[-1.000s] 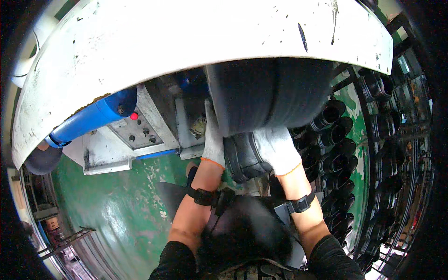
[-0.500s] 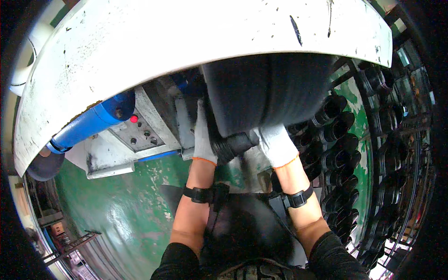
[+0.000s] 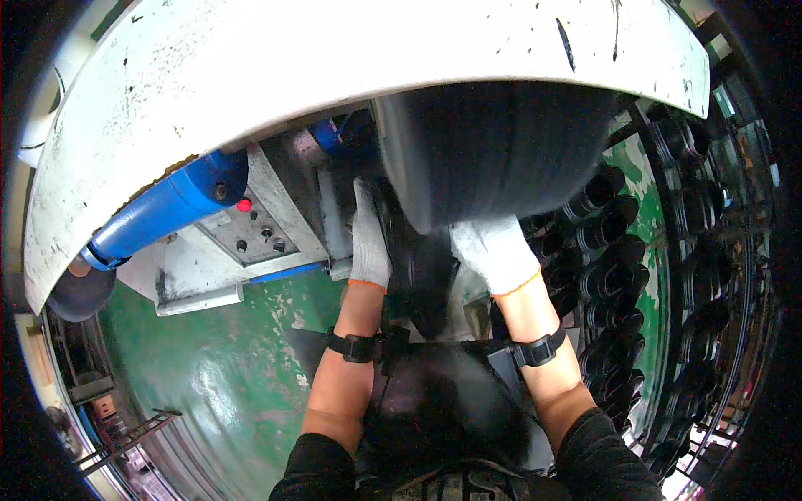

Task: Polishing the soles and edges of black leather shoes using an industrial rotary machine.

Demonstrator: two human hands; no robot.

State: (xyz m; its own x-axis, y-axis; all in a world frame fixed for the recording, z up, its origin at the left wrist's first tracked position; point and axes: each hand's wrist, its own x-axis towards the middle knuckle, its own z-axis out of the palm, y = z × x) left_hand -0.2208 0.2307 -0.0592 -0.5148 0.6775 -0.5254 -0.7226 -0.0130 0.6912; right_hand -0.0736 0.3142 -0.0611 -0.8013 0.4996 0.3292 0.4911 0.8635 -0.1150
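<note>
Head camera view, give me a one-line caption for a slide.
Two white-gloved hands, left and right, press on a black rubber part beneath a large dark drum of a white-housed machine.

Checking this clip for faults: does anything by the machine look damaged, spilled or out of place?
Only wear: the green floor has paint scraped off in pale patches, and the white guard is scuffed and speckled. Both gloved hands, left hand and right hand, rest on the black rubber piece under the drum.
</note>
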